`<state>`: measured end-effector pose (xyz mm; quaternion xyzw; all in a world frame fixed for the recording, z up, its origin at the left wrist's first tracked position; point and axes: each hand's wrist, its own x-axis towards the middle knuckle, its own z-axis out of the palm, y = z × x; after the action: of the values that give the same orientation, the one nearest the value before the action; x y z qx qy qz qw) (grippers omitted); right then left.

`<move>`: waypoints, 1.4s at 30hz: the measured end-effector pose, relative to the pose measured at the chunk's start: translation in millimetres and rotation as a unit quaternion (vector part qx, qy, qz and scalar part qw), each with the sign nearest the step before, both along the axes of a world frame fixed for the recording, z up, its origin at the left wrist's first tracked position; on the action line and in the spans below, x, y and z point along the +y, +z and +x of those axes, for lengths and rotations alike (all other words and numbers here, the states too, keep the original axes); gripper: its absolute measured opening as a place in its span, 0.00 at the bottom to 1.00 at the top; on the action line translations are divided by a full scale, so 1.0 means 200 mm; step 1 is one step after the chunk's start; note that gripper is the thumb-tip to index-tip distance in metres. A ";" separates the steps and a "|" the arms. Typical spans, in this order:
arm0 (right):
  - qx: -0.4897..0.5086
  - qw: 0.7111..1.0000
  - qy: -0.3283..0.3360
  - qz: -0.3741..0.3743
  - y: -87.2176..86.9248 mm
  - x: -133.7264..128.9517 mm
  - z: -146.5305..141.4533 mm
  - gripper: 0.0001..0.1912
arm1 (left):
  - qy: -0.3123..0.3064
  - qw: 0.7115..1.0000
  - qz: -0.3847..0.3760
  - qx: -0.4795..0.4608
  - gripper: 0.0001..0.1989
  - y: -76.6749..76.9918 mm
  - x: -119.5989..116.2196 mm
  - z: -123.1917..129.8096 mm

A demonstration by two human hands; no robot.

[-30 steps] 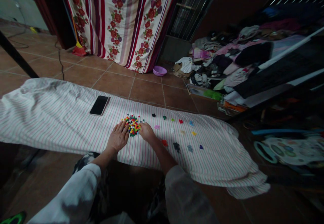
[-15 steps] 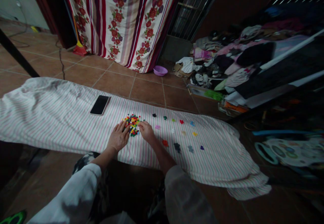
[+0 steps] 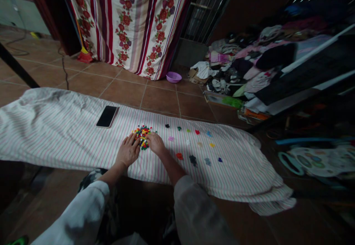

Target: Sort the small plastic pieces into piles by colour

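A heap of small multicoloured plastic pieces [image 3: 143, 130] lies on a striped cloth [image 3: 69, 134]. My left hand [image 3: 128, 151] rests flat at the heap's left edge, fingers stretched out and touching it. At the right side of the heap is my right hand [image 3: 156, 143], its fingers bent and drawn together among the pieces; whatever they pinch is hidden. To the right, little clusters sorted by colour sit in rough rows, among them a black cluster [image 3: 167, 126], a red cluster [image 3: 197, 132], a pink cluster [image 3: 171, 139], an orange cluster [image 3: 179, 156] and a dark grey cluster [image 3: 193, 160].
A phone [image 3: 107, 116] lies on the cloth left of the heap. Beyond the cloth's far edge, a purple basin [image 3: 173, 77] and a red broom [image 3: 84, 56] stand on the tiled floor by a flowered curtain [image 3: 135, 27]. Piled clothes [image 3: 233, 58] fill the back right.
My right hand has shifted slightly left, further into the heap, and its fingertips are now more hidden. My left hand stays at the heap's edge. The view has moved a little.
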<state>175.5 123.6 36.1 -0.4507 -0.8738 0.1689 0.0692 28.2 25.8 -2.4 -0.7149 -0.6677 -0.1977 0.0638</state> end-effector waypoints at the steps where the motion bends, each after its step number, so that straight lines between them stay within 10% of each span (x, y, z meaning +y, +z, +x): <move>1: -0.004 1.000 0.000 0.000 0.00 0.00 0.00 0.12 | 0.000 1.000 0.000 0.001 0.21 0.00 0.00 0.00; 42: -0.034 0.997 -0.070 -0.015 0.08 -0.06 -0.03 0.14 | -0.006 1.000 0.031 0.003 0.21 -0.01 0.00 -0.01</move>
<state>169.2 111.6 53.1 -0.5176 -0.8390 0.1617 0.0442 26.1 26.7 -3.9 -0.7174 -0.6565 -0.2163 0.0867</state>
